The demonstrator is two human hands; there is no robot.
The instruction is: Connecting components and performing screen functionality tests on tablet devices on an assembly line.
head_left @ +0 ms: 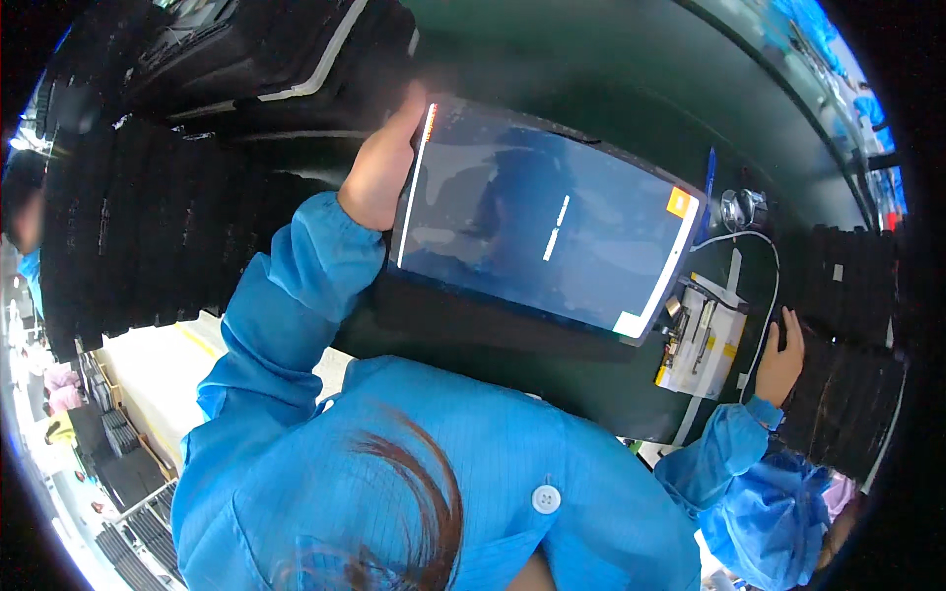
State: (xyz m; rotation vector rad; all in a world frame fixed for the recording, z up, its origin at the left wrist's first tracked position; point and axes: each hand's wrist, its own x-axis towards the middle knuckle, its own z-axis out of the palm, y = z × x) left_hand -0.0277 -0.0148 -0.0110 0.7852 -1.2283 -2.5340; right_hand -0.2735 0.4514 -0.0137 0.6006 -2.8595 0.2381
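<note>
My left hand [386, 163] grips the left edge of a tablet [532, 227], thumb along the frame. The tablet is tilted over the dark table, its screen lit dark blue with white strips down the sides and a small orange square in one corner. My right hand [780, 362] is away from the tablet, at the near right beside a stack of black trays [843, 399]. Its visible fingers are stretched and apart; whether they touch the stack I cannot tell. Between the tablet and this hand lies a clear bag [702, 340] with small thin parts.
A white cable [776, 286] curves across the right of the dark green table [611, 69]. A blue pen [709, 182] and a shiny round metal object [741, 209] lie beyond the tablet. Tall black stacks [148, 222] stand at left. Another person in blue [769, 517] shows at lower right.
</note>
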